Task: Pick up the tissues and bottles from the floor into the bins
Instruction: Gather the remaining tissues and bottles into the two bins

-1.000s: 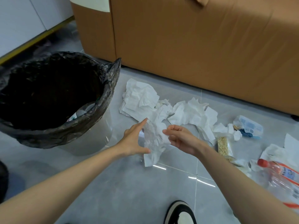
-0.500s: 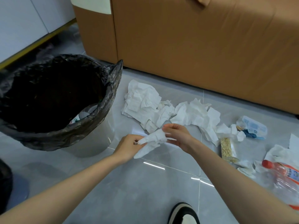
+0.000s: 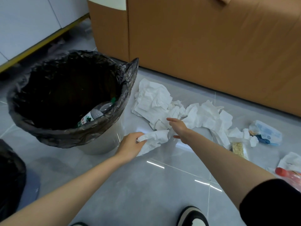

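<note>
My left hand (image 3: 130, 145) grips a crumpled white tissue (image 3: 154, 138) just above the grey floor, right of the bin. My right hand (image 3: 178, 127) hovers with fingers spread over the near edge of a pile of white tissues (image 3: 162, 103) that stretches right along the floor. The bin (image 3: 101, 144), lined with a black bag (image 3: 68, 132), stands at left with a clear bottle (image 3: 92, 116) with a green label inside. A red-capped bottle (image 3: 291, 174) lies at the right edge, partly cut off.
A brown sofa (image 3: 211, 46) backs the pile. A blue-white wipes pack (image 3: 267, 132) and a small snack packet (image 3: 238, 148) lie at right. Another black-bagged bin (image 3: 9, 185) sits at the lower left edge. My shoe (image 3: 192, 216) is at the bottom.
My right hand has let go of the tissue and moved up toward the pile with fingers spread. My left hand now holds the tissue alone.
</note>
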